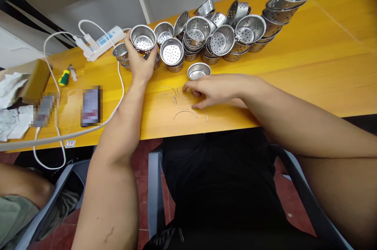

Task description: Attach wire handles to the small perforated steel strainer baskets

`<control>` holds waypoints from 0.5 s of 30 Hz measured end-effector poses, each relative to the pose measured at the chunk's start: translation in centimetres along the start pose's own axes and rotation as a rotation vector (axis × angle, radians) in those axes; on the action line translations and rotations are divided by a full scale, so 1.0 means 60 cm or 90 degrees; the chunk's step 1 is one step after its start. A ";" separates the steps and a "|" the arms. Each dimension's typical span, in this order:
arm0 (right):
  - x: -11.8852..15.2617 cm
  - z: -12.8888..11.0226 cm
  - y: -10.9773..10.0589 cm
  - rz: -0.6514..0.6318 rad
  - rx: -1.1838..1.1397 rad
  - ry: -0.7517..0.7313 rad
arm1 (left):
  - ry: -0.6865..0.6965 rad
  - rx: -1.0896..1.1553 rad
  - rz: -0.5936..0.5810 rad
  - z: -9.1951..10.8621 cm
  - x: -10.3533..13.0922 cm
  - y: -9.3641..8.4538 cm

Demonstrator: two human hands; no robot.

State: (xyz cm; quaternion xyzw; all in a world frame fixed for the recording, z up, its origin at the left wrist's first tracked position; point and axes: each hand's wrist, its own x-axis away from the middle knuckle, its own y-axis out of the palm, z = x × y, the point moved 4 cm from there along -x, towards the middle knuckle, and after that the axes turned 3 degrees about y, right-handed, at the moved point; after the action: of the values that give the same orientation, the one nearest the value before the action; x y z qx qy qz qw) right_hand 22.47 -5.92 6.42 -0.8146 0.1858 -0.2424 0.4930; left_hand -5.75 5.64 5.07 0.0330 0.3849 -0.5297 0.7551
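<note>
Hands: left holds one strainer cup; right touches five wire handles.

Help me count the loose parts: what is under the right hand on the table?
Thin curved wire pieces lie on the yellow table around the right hand, whose fingertips rest on them. Any wires beneath the palm are covered, so the count stays uncertain.

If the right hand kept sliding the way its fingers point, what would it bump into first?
The right hand points leftward along the table, fingers resting among the thin wire loops. It would probably push those loops first; beyond them lies the left forearm, though depth is hard to judge.
</note>
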 end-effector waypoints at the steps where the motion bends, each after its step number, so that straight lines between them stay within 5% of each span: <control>1: -0.003 0.002 -0.002 0.004 -0.002 0.007 | 0.003 0.002 0.000 0.007 0.003 0.000; 15: 0.001 0.001 -0.015 0.000 0.091 0.140 | 0.022 -0.042 -0.013 0.021 0.000 -0.002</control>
State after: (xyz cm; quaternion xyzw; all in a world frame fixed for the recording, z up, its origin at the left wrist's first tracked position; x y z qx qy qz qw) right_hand 22.65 -5.52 7.20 -0.7458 0.2209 -0.3428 0.5267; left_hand -5.19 5.03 6.00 0.0136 0.4156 -0.5240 0.7433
